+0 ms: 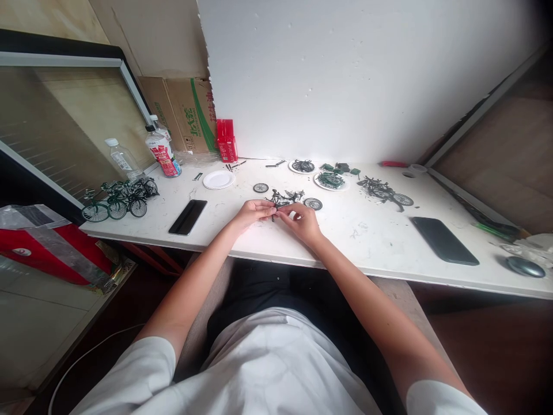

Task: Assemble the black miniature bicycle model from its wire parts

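My left hand [254, 212] and my right hand [302, 221] meet near the middle of the table's front edge. Their fingertips pinch a small dark part [276, 212], too small to make out fully. Just behind the fingers lie dark model bicycle pieces [291, 197]. A loose small wheel [261, 188] rests behind my left hand, and another spoked wheel [313, 203] is to the right of my right hand.
Model bicycles [118, 203] stand at the left. A phone [188, 217], a white plate [219, 180], bottles [164, 153] and a red box [227, 140] are nearby. Plates of parts [330, 181], a bicycle pile [382, 191] and a dark flat object [444, 240] are right.
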### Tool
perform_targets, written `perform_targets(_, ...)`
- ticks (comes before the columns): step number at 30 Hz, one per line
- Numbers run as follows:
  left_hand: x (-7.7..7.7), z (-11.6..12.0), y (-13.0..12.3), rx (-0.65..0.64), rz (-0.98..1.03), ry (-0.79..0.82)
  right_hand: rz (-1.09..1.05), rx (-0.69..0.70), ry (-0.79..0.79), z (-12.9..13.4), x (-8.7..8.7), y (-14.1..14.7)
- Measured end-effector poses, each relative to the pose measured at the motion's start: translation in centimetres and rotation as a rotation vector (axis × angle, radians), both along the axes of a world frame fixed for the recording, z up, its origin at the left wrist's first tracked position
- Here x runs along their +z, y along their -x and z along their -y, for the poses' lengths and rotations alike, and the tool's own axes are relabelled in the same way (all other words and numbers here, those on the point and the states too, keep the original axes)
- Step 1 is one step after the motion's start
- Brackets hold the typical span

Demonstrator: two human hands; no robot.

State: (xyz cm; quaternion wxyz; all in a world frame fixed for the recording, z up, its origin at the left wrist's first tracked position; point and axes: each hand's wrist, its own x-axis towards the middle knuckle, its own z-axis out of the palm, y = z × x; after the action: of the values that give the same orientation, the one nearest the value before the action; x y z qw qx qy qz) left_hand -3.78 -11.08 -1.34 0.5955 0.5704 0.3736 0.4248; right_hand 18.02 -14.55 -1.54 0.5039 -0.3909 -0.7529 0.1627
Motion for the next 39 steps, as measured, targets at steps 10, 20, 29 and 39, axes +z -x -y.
perform_targets(10, -0.22, -0.05, 0.01, 0.01, 0.002, 0.002, 0.003, 0.029, 0.014, 0.22, 0.41, -0.1)
perform_targets(20, -0.24, -0.05, -0.1, 0.004, 0.012, -0.002, -0.012, 0.004, 0.061, -0.01, -0.07, 0.1)
perform_targets(29, -0.17, -0.01, -0.16, 0.006, 0.007, 0.001, -0.003, 0.015, 0.083, 0.03, 0.03, 0.16)
perform_targets(39, -0.3, -0.1, -0.06, 0.002, 0.01, 0.0, 0.006, 0.024, 0.084, 0.04, -0.04, 0.19)
